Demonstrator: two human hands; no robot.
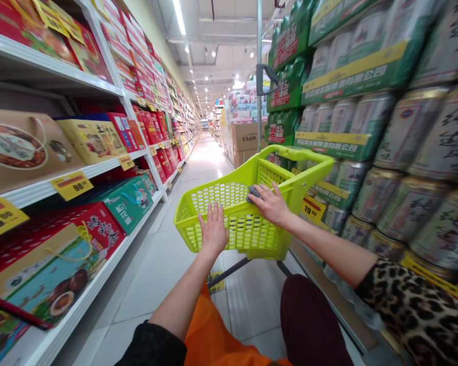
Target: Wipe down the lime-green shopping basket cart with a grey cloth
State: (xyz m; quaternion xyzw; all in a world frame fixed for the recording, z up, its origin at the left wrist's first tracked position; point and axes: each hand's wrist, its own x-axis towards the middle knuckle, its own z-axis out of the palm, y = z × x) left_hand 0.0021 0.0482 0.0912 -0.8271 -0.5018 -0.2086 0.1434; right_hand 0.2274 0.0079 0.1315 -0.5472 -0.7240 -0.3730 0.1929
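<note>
A lime-green plastic shopping cart (244, 231) stands side-on in front of me. My left hand (215, 229) lies with fingers stretched against the cart's perforated near side, its fingertips at the rim. Under the fingers of my right hand (270, 204), a small grey cloth (254, 193) presses on the cart's near top rim; it looks like a folded rag, mostly covered by the fingers. The cart's push handle (316, 158) rises to the right of that hand. Dark legs of the cart show below the basket.
Shelves (53, 71) of boxed gift packs line the left side. Close on the right rise stacked beer cans (389, 203) and green multipacks (288, 89). Cartons (246, 137) stand beyond the cart, beside the tiled aisle (204, 152). My knees are below the cart.
</note>
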